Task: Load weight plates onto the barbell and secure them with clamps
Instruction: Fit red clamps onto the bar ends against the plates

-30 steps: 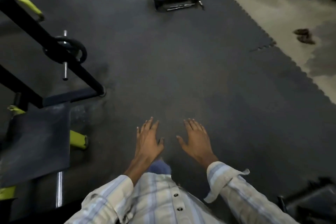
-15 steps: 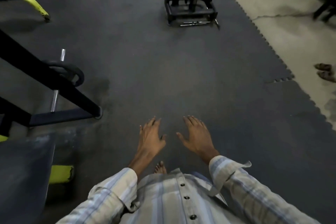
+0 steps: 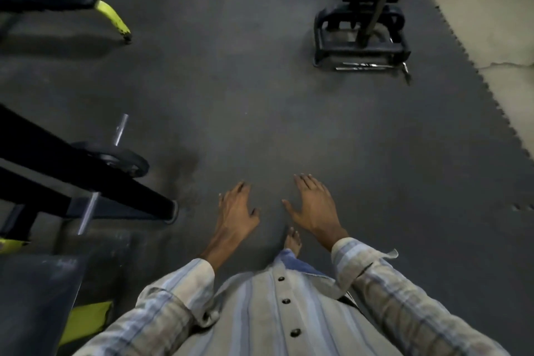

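A steel barbell (image 3: 120, 129) pokes out at the left, its sleeve running behind the black frame of a bench rack (image 3: 86, 173). One dark weight plate (image 3: 124, 160) sits on that sleeve, partly hidden by the frame. My left hand (image 3: 235, 209) and my right hand (image 3: 313, 206) hang in front of me over the rubber floor, palms down, fingers spread, holding nothing. Both hands are to the right of the barbell end and apart from it. No clamp shows.
A black machine base (image 3: 361, 37) with chrome handles (image 3: 370, 66) stands ahead on the right. A bench with yellow-green legs (image 3: 114, 19) is at the far left. Bare concrete (image 3: 491, 23) borders the dark mat on the right. My bare foot (image 3: 292, 241) steps forward.
The view has advanced and tilted up: the machine and yellow bench leg are nearer, the rack has slid to the lower left. My hands stay open and empty.
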